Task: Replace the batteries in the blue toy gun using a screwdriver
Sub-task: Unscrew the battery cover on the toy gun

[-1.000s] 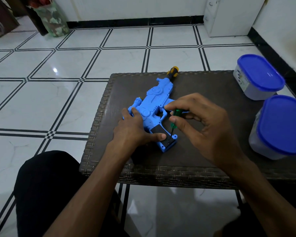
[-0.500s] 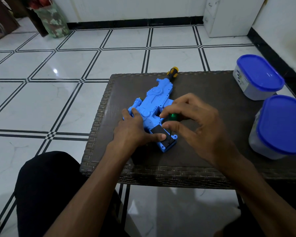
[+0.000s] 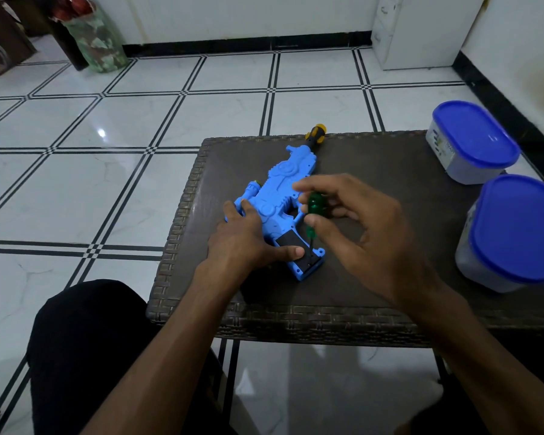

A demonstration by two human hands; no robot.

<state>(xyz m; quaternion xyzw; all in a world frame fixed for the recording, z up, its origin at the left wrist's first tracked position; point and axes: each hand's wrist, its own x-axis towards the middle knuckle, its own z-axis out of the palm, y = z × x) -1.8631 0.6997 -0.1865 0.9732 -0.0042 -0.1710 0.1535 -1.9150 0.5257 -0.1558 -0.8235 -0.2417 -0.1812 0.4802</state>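
Observation:
The blue toy gun lies flat on the dark wicker table, barrel pointing away, with a yellow and black muzzle tip. Its grip holds a black battery cover. My left hand presses down on the gun's rear, thumb lying across the cover. My right hand pinches the green handle of a small screwdriver between thumb and fingertips. The shaft stands nearly upright, its tip on the lower end of the cover.
Two translucent tubs with blue lids stand on the table's right side, one at the back, one nearer. A white tiled floor lies to the left and beyond. My black-clad knee sits under the table's front left corner.
My right hand's fingers have shifted on the screwdriver handle, which now shows more fully. The gun and my left hand have stayed in place.

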